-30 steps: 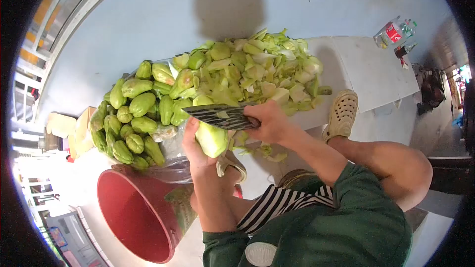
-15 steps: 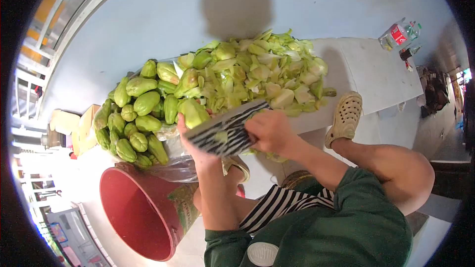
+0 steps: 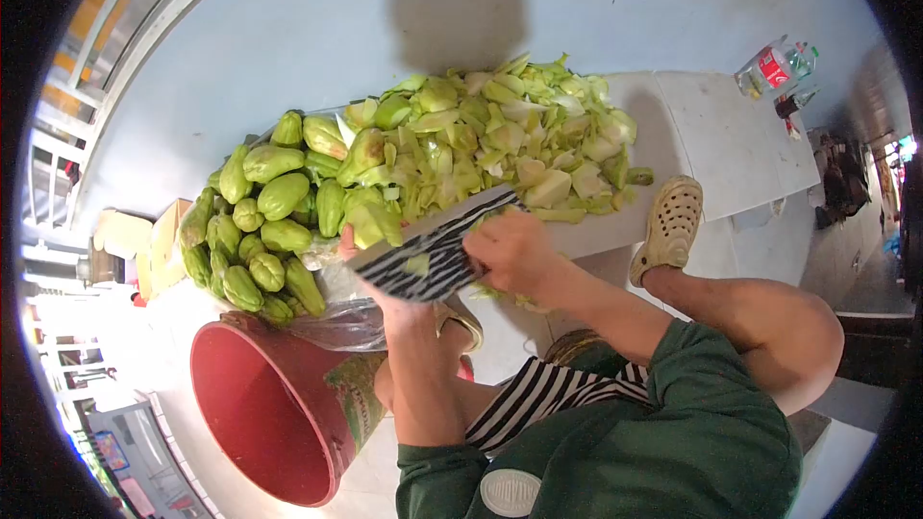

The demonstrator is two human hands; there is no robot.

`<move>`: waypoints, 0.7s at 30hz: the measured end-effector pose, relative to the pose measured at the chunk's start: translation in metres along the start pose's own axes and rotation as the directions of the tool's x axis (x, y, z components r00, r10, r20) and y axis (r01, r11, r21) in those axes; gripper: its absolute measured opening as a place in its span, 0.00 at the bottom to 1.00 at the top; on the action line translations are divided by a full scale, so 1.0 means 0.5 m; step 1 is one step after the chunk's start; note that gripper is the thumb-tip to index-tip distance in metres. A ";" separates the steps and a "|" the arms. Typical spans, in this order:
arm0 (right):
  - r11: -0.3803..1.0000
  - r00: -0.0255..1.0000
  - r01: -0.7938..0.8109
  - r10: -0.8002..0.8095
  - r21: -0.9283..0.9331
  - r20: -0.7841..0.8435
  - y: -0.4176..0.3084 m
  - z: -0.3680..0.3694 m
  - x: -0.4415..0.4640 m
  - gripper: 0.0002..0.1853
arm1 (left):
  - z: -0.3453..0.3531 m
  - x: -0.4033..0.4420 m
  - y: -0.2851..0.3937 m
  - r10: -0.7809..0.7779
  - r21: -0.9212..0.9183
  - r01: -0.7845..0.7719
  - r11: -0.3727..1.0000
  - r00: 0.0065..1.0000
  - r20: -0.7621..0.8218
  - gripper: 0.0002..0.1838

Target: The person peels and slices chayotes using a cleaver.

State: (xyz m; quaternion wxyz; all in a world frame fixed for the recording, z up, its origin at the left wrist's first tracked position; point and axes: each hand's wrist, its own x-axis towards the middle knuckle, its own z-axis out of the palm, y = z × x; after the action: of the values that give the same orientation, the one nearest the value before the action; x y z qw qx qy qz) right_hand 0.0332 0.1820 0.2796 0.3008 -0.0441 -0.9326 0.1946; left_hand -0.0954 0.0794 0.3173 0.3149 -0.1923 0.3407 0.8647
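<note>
My right hand [image 3: 517,252] is closed round the handle end of a broad cleaver [image 3: 423,255], whose shiny blade mirrors striped cloth. Behind the blade, my left hand [image 3: 348,242] grips a pale green, partly peeled chayote [image 3: 373,214]; most of its fingers are hidden. The blade lies across the near side of this chayote, and a bit of green peel [image 3: 415,264] clings to it. Beyond both hands spreads a heap of chayote peelings [image 3: 500,139]. To the left are piled several whole chayotes [image 3: 282,197] with unbroken skin.
A red bucket [image 3: 260,413] lies tilted at lower left, near a clear plastic bag [image 3: 341,327]. A plastic bottle [image 3: 769,69] stands at the far right by the wall. My clog-covered foot [image 3: 670,228] is right of the peelings. Cardboard boxes [image 3: 163,240] sit at the left.
The cleaver has shifted slightly left and toward the left wrist, with the right hand following. The chayote stays in my left hand. The piles look the same.
</note>
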 end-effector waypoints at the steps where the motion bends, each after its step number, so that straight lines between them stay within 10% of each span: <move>1: 0.998 0.997 -0.064 0.064 -0.003 0.031 0.008 -0.002 0.002 0.10 | 0.020 -0.019 -0.005 0.103 -0.050 -0.103 0.993 0.995 -0.008 0.28; 6: 0.997 1.000 -0.017 0.017 0.071 0.005 -0.021 -0.029 0.016 0.12 | -0.083 0.049 0.030 -0.056 0.133 0.002 0.991 0.916 0.398 0.27; 10: 0.988 0.996 -0.085 0.081 0.130 0.038 -0.005 -0.020 0.011 0.13 | -0.015 -0.013 0.002 0.164 0.096 -0.178 0.979 0.977 0.137 0.27; 19: 0.976 0.995 -0.088 0.075 0.198 0.071 -0.004 -0.052 0.022 0.14 | -0.055 0.011 -0.011 0.187 0.201 -0.288 0.936 0.893 0.409 0.28; 21: 0.967 0.986 -0.142 0.119 0.210 0.119 0.018 -0.041 0.015 0.14 | -0.049 0.008 -0.004 0.062 0.130 -0.108 0.986 0.947 0.314 0.28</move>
State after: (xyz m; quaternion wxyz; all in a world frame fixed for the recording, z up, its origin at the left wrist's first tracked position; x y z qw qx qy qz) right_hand 0.0386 0.1989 0.2957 0.2408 -0.0621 -0.9152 0.3172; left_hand -0.0940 0.0647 0.2969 0.3398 -0.0162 0.3573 0.8698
